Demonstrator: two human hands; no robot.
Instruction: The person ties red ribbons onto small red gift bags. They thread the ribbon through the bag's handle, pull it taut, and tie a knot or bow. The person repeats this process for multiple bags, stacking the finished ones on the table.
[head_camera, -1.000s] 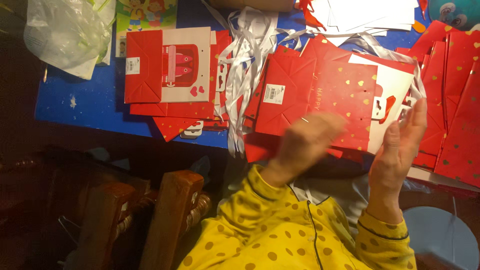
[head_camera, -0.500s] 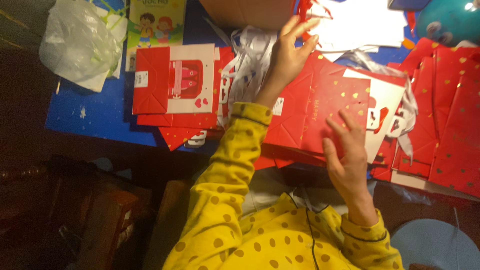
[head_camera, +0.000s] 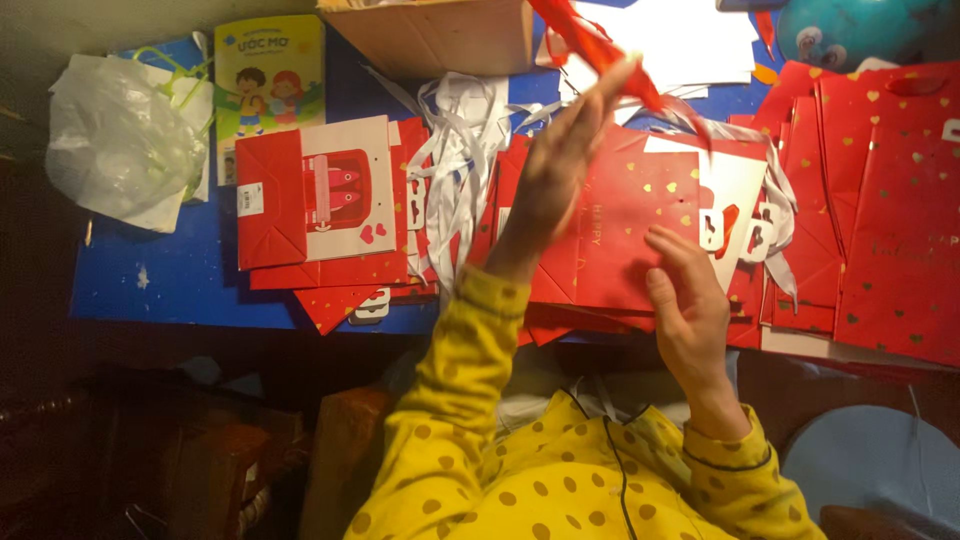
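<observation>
My left hand (head_camera: 560, 170) reaches far across the table and pinches a red ribbon (head_camera: 600, 50) at its fingertips, lifting it just below a cardboard box (head_camera: 440, 35). My right hand (head_camera: 690, 310) lies nearer to me, fingers spread, resting on the lower edge of a flat red paper gift bag (head_camera: 620, 230) with gold hearts. That bag tops a pile of similar red bags on the blue table (head_camera: 150, 280). Both arms wear yellow dotted sleeves.
A loose bundle of white ribbons (head_camera: 455, 150) lies between the middle pile and a left stack of red-and-white bags (head_camera: 320, 200). More red bags (head_camera: 880, 200) sit at right. A crumpled plastic bag (head_camera: 120, 140), a children's book (head_camera: 270, 80) and a teal toy (head_camera: 850, 30) line the far side.
My left hand rose from the bag pile toward the far box, lifting the red ribbon. My right hand came down onto the red bag. The view shifted slightly.
</observation>
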